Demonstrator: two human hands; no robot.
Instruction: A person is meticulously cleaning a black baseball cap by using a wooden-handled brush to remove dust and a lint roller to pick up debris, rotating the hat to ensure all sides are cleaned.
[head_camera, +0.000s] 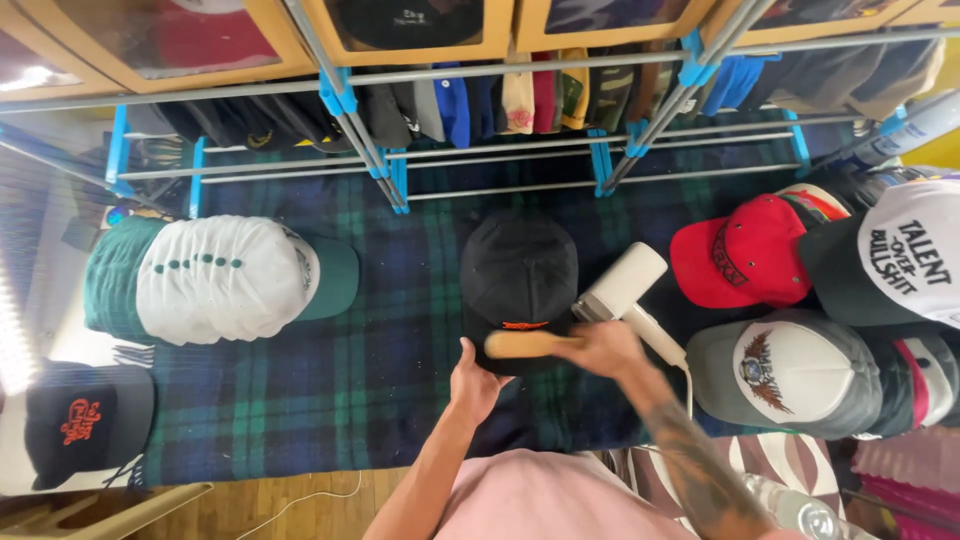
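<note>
A black cap (518, 268) with a small orange mark on its front lies crown-up on the dark plaid blanket (330, 390). My left hand (474, 384) holds the cap's brim from below. My right hand (603, 347) grips a wooden brush (522, 343) and lays it across the front of the cap. A white handheld steamer (622, 290) lies just right of the cap, touching my right hand's far side.
A stack of white-and-green caps (215, 277) lies at left, a black cap with red lettering (85, 420) at lower left. Red, black-and-white and grey caps (790, 365) crowd the right. A metal rack (500, 160) with hanging caps runs along the back.
</note>
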